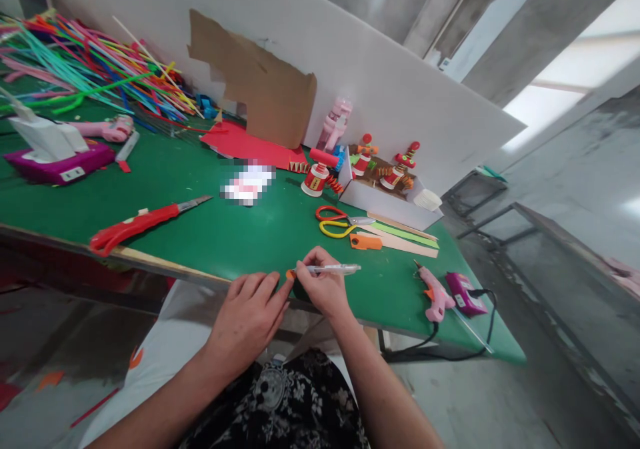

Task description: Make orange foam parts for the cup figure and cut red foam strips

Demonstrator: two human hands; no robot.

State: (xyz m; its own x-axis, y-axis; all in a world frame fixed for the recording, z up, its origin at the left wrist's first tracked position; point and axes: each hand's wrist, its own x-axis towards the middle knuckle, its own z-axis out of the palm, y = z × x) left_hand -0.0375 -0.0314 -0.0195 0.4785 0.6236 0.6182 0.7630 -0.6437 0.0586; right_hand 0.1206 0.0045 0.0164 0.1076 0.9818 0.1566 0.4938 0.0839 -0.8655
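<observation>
Black garment [310, 412], pale flowers [274, 383], bare forearms [383, 385]

The left hand [253, 309] and right hand [323, 282] partly hid a small orange piece [290, 274], and the pen [333, 269] tip was indistinct. Coarse blocks blurred a pale item [247, 185] on the desk [265, 232]. The picture's left edge cut off the coloured stems [100, 69]; the rightmost purple box [473, 303] had unreadable markings.

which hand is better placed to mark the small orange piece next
Probably the right hand: it holds the pen, with one end close to the small orange piece. The left hand shows no pen, and its fingertips are by the piece, so it seems better placed for steadying.
</observation>
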